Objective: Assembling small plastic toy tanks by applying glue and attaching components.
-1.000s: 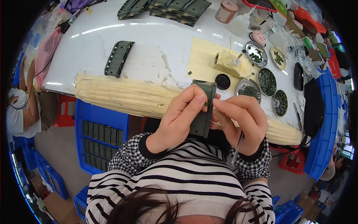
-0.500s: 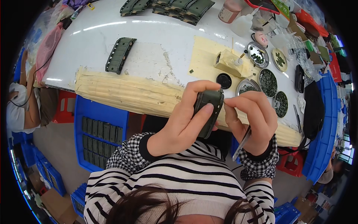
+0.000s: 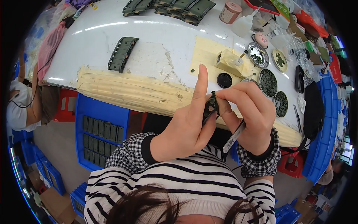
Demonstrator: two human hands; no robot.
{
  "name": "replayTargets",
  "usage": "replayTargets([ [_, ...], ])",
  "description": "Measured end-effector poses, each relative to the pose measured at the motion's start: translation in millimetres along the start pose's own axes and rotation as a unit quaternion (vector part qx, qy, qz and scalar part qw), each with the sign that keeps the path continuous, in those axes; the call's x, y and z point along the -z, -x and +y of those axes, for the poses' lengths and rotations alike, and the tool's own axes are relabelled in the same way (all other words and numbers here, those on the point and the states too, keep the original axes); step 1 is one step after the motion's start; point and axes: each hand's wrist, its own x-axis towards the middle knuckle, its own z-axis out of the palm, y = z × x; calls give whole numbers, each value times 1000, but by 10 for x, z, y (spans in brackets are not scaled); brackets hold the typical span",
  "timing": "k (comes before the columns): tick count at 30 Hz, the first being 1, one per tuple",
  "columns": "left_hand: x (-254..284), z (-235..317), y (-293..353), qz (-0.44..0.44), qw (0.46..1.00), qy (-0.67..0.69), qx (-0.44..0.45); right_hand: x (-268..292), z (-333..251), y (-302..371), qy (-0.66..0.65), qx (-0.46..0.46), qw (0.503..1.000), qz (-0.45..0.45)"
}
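Observation:
My left hand [image 3: 184,125] grips a dark green molded part [image 3: 211,107], now turned edge-on, between thumb and fingers; its index finger points straight up. A row of small notches runs along the part's edge. With thumb and index finger, my right hand [image 3: 253,112] pinches at the part's upper end; whether a tiny piece sits between those fingertips cannot be made out. Silver tweezers [image 3: 233,139] are tucked in the right palm, slanting down toward my chest. A similar curved green part [image 3: 123,54] lies alone on the white table [image 3: 89,44].
At the right stand metal dishes of small green pieces [image 3: 267,82], a taped bottle holder [image 3: 231,61] and a round black lid [image 3: 224,80]. More green parts [image 3: 184,10] lie at the back. A blue crate [image 3: 80,123] of green parts sits below the table's taped edge [image 3: 130,91].
My left hand has turned the green part from its broad face to edge-on and raised its index finger. The right hand has moved slightly left, to the part's upper end.

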Motion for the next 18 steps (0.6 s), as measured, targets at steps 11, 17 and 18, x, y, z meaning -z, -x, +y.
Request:
replayTargets([
  [11,-31,6,21,5,997,-64,-30,118,-86,11,51,22,996,-76],
  [17,22,69,39,-49,997,-58,28,76,-45,54,16,34,997,-67],
  [18,30,79,34,-54,996,-62,28,78,-44,52,13,30,997,-71],
])
